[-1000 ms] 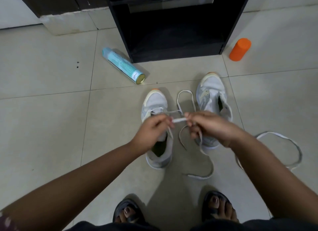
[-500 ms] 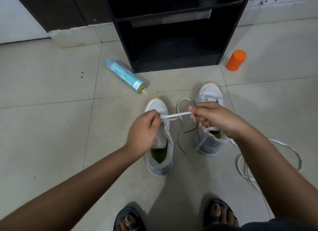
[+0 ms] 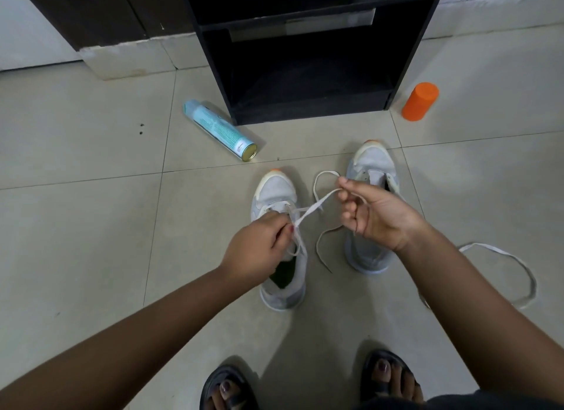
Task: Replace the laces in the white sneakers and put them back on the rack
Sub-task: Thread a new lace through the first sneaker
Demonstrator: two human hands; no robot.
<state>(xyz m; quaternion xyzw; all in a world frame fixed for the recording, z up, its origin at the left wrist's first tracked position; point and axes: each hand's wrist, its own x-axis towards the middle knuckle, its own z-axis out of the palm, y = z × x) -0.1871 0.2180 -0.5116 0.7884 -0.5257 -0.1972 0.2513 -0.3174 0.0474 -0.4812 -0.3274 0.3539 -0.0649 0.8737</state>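
From my feed I see both sneakers standing on the tiled floor (image 3: 76, 226), toes toward the black rack (image 3: 305, 74), near each other but apart; the left sneaker (image 3: 279, 193) sits a little closer to me than the right sneaker (image 3: 374, 162). My left hand (image 3: 259, 245) is curled over the left sneaker's throat, fingertips pinching the lace (image 3: 311, 209) just by the eyelets; my right hand (image 3: 375, 214) is raised over the right sneaker, thumb and curled fingers pinching the same lace further along. The lace runs taut between the two hands; past the right hand it loops up and hangs slack, its tip trailing to the floor between the sneakers. A loose lace (image 3: 525, 275) lies in a ring on the floor to the right, partly hidden by my right forearm. A can (image 3: 218, 130) lies on its side left of the rack; an orange cylinder (image 3: 420, 101) stands right of it; my sandalled toes show at the bottom edge.
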